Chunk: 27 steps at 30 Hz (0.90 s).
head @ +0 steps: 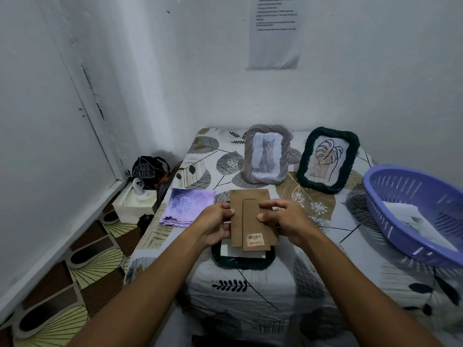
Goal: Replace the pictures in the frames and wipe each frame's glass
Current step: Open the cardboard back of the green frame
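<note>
Hands: left hand (216,225), right hand (288,221) | fingers pinching brown backing board (246,219) | forearms extended

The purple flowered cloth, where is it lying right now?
The purple flowered cloth lies flat on the leaf-patterned table, left of the brown cardboard backing, just beyond the left hand.

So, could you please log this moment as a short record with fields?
left hand: grips backing board at its left edge
right hand: grips the board's right side
open frame: dark green, face down under the board
standing frames: cat frame, leaf frame
cloth: purple, folded, left of the hands
basket: right, paper inside
</note>
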Each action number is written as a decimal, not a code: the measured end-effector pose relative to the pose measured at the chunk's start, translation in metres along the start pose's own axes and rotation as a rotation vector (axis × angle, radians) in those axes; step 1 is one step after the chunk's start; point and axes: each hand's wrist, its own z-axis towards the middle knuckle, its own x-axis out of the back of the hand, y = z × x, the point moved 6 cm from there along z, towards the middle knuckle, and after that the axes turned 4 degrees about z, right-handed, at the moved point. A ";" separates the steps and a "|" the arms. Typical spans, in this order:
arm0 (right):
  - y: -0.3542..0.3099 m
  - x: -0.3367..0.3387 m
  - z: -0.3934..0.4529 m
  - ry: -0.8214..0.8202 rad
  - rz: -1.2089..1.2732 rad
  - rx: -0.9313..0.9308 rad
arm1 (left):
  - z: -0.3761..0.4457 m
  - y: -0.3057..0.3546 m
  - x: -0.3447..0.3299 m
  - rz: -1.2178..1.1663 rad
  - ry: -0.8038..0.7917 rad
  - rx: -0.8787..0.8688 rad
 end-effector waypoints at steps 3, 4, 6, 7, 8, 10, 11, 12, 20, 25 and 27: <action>-0.002 0.015 -0.001 0.010 0.035 0.019 | -0.001 0.007 -0.012 0.135 0.009 -0.100; -0.002 0.022 -0.002 0.014 0.051 0.019 | 0.000 0.009 -0.015 0.245 0.024 -0.155; 0.001 0.039 -0.002 0.038 0.085 0.005 | 0.002 0.015 -0.021 0.587 0.052 -0.327; 0.004 0.047 -0.001 0.056 0.099 -0.009 | 0.003 0.018 -0.025 0.774 0.052 -0.427; 0.007 0.056 -0.002 0.076 0.107 -0.024 | 0.003 0.019 -0.031 0.934 0.031 -0.507; 0.011 0.071 -0.002 0.116 0.103 -0.038 | -0.001 0.016 -0.044 1.134 -0.080 -0.600; 0.012 0.077 -0.003 0.133 0.099 -0.039 | -0.002 0.012 -0.050 1.204 -0.145 -0.617; 0.012 0.081 -0.005 0.151 0.093 -0.036 | -0.002 0.008 -0.054 1.275 -0.196 -0.614; 0.024 0.093 -0.008 0.217 0.014 -0.075 | 0.006 -0.024 -0.063 1.735 -0.385 -0.529; 0.025 0.093 -0.003 0.226 -0.098 -0.060 | 0.008 -0.024 -0.061 1.740 -0.395 -0.525; 0.027 0.094 0.000 0.242 -0.138 -0.055 | 0.007 -0.023 -0.061 1.741 -0.398 -0.522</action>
